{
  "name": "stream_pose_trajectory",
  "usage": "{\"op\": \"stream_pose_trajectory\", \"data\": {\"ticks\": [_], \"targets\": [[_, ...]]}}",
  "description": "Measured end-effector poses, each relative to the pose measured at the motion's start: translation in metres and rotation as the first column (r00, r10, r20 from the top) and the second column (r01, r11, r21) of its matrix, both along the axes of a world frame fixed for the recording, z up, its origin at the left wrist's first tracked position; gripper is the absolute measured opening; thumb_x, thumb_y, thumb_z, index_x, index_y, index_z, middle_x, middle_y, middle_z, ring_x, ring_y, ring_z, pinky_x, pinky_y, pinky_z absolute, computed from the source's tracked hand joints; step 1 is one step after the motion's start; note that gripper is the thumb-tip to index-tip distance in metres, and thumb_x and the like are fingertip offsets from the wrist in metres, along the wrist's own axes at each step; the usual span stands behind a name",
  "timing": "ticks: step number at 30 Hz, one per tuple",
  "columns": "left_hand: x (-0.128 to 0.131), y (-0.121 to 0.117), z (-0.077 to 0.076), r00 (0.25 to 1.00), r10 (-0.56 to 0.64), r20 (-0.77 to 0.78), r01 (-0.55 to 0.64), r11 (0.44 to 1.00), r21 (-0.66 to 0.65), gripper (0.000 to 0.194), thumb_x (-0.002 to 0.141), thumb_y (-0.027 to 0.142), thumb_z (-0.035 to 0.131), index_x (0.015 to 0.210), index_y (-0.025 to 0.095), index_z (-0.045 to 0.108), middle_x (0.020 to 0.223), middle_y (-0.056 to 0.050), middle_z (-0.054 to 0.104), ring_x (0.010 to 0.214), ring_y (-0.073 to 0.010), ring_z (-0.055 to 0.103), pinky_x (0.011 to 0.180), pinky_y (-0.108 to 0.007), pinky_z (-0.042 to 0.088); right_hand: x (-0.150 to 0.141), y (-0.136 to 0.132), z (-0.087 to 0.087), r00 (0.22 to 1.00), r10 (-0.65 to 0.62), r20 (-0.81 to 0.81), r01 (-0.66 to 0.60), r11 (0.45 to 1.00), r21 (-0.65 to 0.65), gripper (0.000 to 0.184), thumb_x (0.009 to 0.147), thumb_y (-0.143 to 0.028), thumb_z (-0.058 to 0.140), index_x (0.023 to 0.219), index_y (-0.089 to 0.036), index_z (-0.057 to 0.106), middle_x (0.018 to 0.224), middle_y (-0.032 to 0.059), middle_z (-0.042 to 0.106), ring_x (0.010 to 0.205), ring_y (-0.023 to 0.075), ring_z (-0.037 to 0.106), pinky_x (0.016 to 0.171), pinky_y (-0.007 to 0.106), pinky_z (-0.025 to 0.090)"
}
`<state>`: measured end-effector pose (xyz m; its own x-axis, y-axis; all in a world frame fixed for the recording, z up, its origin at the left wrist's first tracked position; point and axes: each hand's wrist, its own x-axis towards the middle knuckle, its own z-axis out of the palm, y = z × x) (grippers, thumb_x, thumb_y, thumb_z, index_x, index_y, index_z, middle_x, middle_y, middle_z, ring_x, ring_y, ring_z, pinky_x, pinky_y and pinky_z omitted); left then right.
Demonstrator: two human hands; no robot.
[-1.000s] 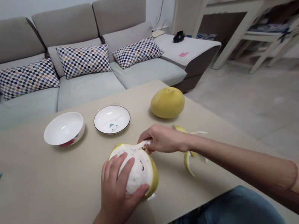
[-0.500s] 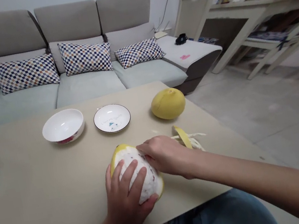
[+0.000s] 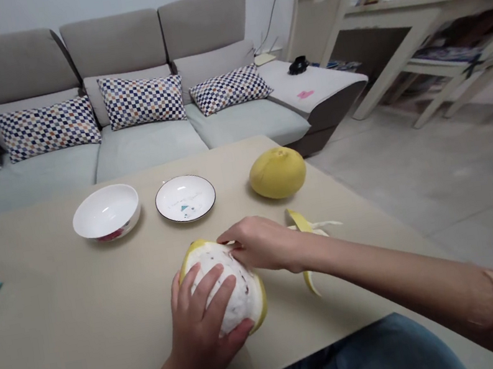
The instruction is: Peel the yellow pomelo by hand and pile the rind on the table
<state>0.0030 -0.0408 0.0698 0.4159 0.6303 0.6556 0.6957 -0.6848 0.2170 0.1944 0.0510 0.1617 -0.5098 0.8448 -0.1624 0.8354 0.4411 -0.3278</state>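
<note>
One partly peeled fruit (image 3: pixel 243 295) sits on the near part of the desk (image 3: pixel 101 334), within easy reach of both arms. Left hand (image 3: pixel 205 317): fingers spread and clamped over the white pith (image 3: pixel 234 309), thumb along the near side; presumably this braces the round body against rolling. Right hand (image 3: pixel 263 244): fingers bent in at the upper right edge, touching; whether anything is pinched between them is hidden, cannot tell. Hands are close but apart, likely so one anchors while the other works. Peel pieces (image 3: pixel 298 220) lie right of the fruit, partly hidden by the right forearm (image 3: pixel 384 275), a spot handy to that side. Whole yellow fruit (image 3: pixel 277 173), plate (image 3: pixel 183 188) and bowl (image 3: pixel 106 208) stand farther off, seemingly leaving working room.
</note>
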Motion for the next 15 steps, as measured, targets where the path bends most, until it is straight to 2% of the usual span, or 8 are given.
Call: {"op": "stream_pose_trajectory", "data": {"ticks": [3, 5, 11, 15], "targets": [[0.002, 0.001, -0.001, 1.000, 0.004, 0.004, -0.004, 1.000, -0.002, 0.054, 0.078, 0.040, 0.073, 0.127, 0.023, 0.056, 0.128, -0.013, 0.065, 0.128, -0.0375, 0.048, 0.108, -0.058, 0.033, -0.007, 0.000, -0.001, 0.989, 0.071, 0.131, -0.075, 0.997, 0.027, 0.020, 0.083, -0.015, 0.051, 0.075, -0.020, 0.069, 0.073, 0.0045, 0.071, 0.064, 0.0148, 0.058, 0.052, 0.026, 0.025], [0.002, 0.004, -0.001, 1.000, 0.003, 0.010, -0.003, 1.000, -0.017, 0.054, 0.079, 0.040, 0.073, 0.128, 0.023, 0.056, 0.129, -0.012, 0.064, 0.128, -0.0375, 0.049, 0.107, -0.058, 0.034, -0.011, 0.004, -0.003, 0.981, 0.088, 0.175, -0.097, 0.994, 0.044, 0.022, 0.084, -0.014, 0.051, 0.072, -0.018, 0.069, 0.072, 0.0058, 0.071, 0.062, 0.0145, 0.057, 0.053, 0.027, 0.024], [-0.005, 0.020, 0.009, 0.998, -0.038, 0.046, 0.044, 0.991, -0.125, 0.051, 0.084, 0.035, 0.067, 0.131, 0.024, 0.055, 0.134, -0.011, 0.061, 0.127, -0.0341, 0.049, 0.107, -0.054, 0.038, -0.019, 0.029, -0.014, 0.991, 0.033, 0.127, -0.040, 0.998, 0.050, 0.020, 0.084, -0.013, 0.053, 0.079, -0.017, 0.072, 0.082, 0.0085, 0.074, 0.073, 0.0178, 0.063, 0.059, 0.026, 0.032], [-0.025, 0.034, 0.008, 0.988, -0.100, 0.115, 0.126, 0.961, -0.244, 0.051, 0.087, 0.035, 0.064, 0.136, 0.026, 0.052, 0.140, -0.011, 0.055, 0.131, -0.0298, 0.047, 0.110, -0.050, 0.038, -0.025, 0.032, -0.014, 0.996, -0.011, 0.084, 0.007, 0.999, 0.045, 0.021, 0.085, -0.015, 0.053, 0.084, -0.017, 0.073, 0.090, 0.0088, 0.076, 0.085, 0.0200, 0.066, 0.067, 0.026, 0.039]]}}
